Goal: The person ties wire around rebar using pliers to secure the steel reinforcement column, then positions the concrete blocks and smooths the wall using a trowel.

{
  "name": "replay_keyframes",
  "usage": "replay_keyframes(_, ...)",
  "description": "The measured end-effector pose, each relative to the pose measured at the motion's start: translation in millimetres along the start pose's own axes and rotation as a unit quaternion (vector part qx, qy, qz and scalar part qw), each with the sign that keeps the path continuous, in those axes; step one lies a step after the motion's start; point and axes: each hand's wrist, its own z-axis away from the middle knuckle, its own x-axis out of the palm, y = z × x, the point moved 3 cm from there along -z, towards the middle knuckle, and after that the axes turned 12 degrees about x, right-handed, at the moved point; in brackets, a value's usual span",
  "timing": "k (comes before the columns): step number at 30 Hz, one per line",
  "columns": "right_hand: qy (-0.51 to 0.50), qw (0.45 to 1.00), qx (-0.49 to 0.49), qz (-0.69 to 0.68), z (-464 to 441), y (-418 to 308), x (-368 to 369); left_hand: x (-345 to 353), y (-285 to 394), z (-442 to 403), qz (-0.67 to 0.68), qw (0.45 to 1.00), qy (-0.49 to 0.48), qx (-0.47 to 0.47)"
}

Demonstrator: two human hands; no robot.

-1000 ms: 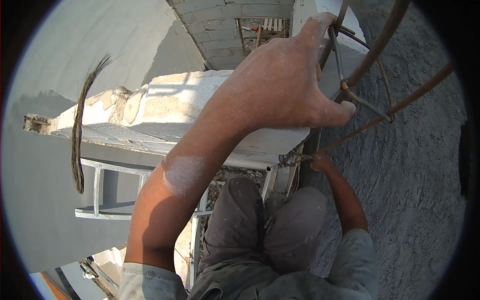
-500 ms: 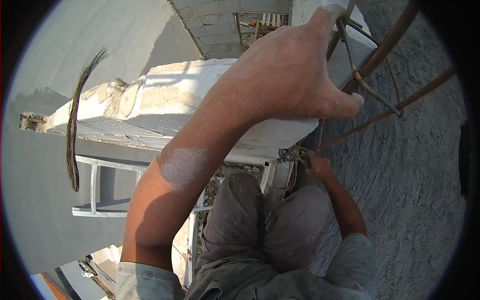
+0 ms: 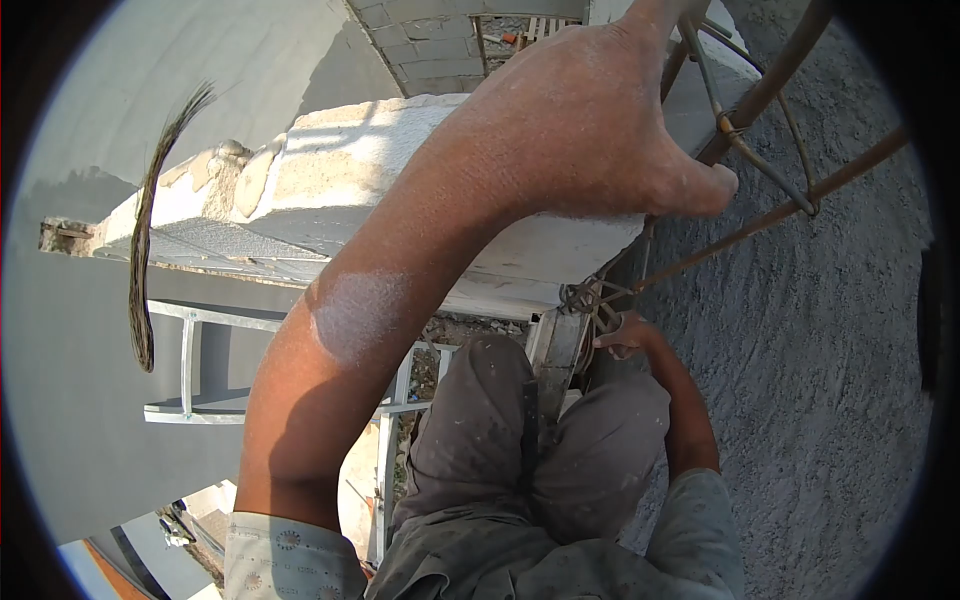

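Note:
My left hand (image 3: 640, 120) is large at the top centre, its thumb and a raised finger spread wide beside the tied steel rebar (image 3: 770, 85). The raised finger touches or overlaps the bars near the upper frame edge; the other fingers are hidden behind the palm. Lower down, my right hand (image 3: 626, 336) is near a bundle of thin tie wires (image 3: 588, 298), below the end of a rusty bar. Its fingers look apart, with nothing visible in them. A white block ledge (image 3: 330, 165) runs behind my left forearm.
A bunch of dark wires (image 3: 143, 250) stands out at the left. Below it is a metal ladder (image 3: 188, 365). Rough grey plaster (image 3: 800, 400) covers the right side. My knees are at the bottom centre, and a block wall (image 3: 430, 50) is at the top.
My right hand has moved down and left, away from the rusty bar's end, and its fingers have opened. My left hand has shifted slightly up and right in view, still spread.

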Motion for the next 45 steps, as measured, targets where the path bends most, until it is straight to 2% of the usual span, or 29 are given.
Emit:
replay_keyframes(1, 0.102, 0.987, -0.062, 0.106, -7.8, 2.1, -1.7, 3.3, -5.7, -0.1, -0.008, 1.0, 0.01, 0.0)
replay_keyframes(2, 0.201, 0.949, -0.123, 0.209, -12.5, 4.5, -2.7, 17.3, -19.3, 0.2, -0.032, 0.999, 0.038, -0.007)
replay_keyframes(5, 0.267, 0.907, -0.064, 0.32, 10.2, -17.2, -1.3, 25.0, -25.5, -1.0, -0.069, 0.995, 0.075, -0.017)
replay_keyframes(6, 0.27, 0.915, -0.046, 0.295, 1.9, -13.9, 1.5, 24.9, -26.2, 0.7, -0.074, 0.994, 0.079, -0.019)
replay_keyframes(8, 0.272, 0.93, -0.011, 0.247, -20.9, -3.1, 6.9, -4.1, -13.5, -8.3, 0.072, 0.995, -0.045, -0.055)
replay_keyframes(9, 0.144, 0.983, 0.047, 0.1, -26.8, 2.5, 6.6, -7.0, -12.3, -6.8, 0.1, 0.992, -0.064, -0.052)
replay_keyframes(10, 0.009, 0.993, 0.107, -0.052, -30.1, 6.1, 5.1, -10.0, -11.3, -5.3, 0.127, 0.987, -0.082, -0.049)
replay_keyframes(11, -0.124, 0.958, 0.164, -0.202, -29.1, 9.5, 7.5, -5.4, -14.3, -1.0, 0.106, 0.992, -0.058, -0.022)
replay_keyframes(12, -0.178, 0.948, 0.141, -0.222, -28.3, 13.3, 7.8, -1.4, -17.2, 1.6, 0.088, 0.995, -0.042, -0.011)
replay_keyframes(15, -0.111, 0.982, 0.095, -0.119, -15.3, 32.4, 8.4, 20.2, -21.2, 3.0, 0.04, 0.999, -0.004, -0.023)
replay_keyframes(16, -0.048, 0.997, 0.067, -0.001, 6.6, 29.5, 3.2, 26.2, -21.0, 1.6, 0.018, 0.999, 0.007, -0.038)
replay_keyframes(18, 0.037, 0.999, 0.017, -0.023, 35.4, 51.1, 1.9, 21.3, -22.9, 2.7, -0.049, 0.996, 0.035, -0.072)
replay_keyframes(19, 0.055, 0.991, 0.004, -0.124, 40.2, 75.6, 8.2, 17.4, -22.4, 3.7, -0.03, 0.997, 0.027, -0.067)
replay_keyframes(20, 0.049, 0.975, -0.011, -0.217, 55.7, 85.8, 7.2, 15.0, -21.9, 4.3, -0.008, 0.998, 0.02, -0.062)
replay_keyframes(21, 0.117, 0.96, -0.05, -0.251, 101.1, 58.3, 5.7, 14.7, -23.3, 3.8, -0.008, 0.998, 0.044, -0.039)
replay_keyframes(23, 0.238, 0.908, -0.156, -0.309, 130.0, 59.8, -8.2, 19.6, -27.5, 2.3, -0.002, 0.996, 0.084, 0.015)
replay_keyframes(25, 0.199, 0.871, -0.199, -0.403, 181.1, 9.9, -29.9, 17.4, -25.1, 4.7, 0.011, 0.997, 0.08, 0.004)
replay_keyframes(27, 0.311, 0.803, -0.351, -0.368, 215.4, -38.4, -54.5, 12.7, -22.9, 6.6, 0.012, 0.997, 0.072, -0.001)
replay_keyframes(29, 0.388, 0.73, -0.443, -0.346, 253.1, -94.0, -68.5, 12.0, -21.5, 7.5, 0.012, 0.998, 0.068, -0.009)
replay_keyframes(32, 0.368, 0.709, -0.511, -0.318, 287.4, -139.1, -69.3, 15.6, -23.6, 7.2, 0.014, 0.996, 0.088, -0.002)
replay_keyframes(35, 0.488, 0.733, -0.418, -0.22, 295.9, -158.7, -73.3, 17.8, -26.5, 5.6, 0.015, 0.996, 0.087, -0.002)
replay_keyframes(39, 0.411, 0.751, -0.408, -0.318, 285.9, -173.9, -70.9, 21.2, -33.6, 1.5, 0.012, 0.996, 0.091, 0.02)
replay_keyframes(40, 0.397, 0.779, -0.384, -0.298, 284.4, -174.0, -81.8, 22.9, -34.7, 1.1, 0.013, 0.995, 0.098, 0.025)
replay_keyframes(43, 0.347, 0.807, -0.357, -0.318, 283.6, -173.8, -88.8, 17.7, -32.1, 4.2, 0.032, 0.995, 0.091, 0.017)
replay_keyframes(45, 0.366, 0.8, -0.353, -0.319, 291.4, -182.3, -82.8, 13.8, -25.2, 6.8, 0.037, 0.995, 0.093, 0.019)
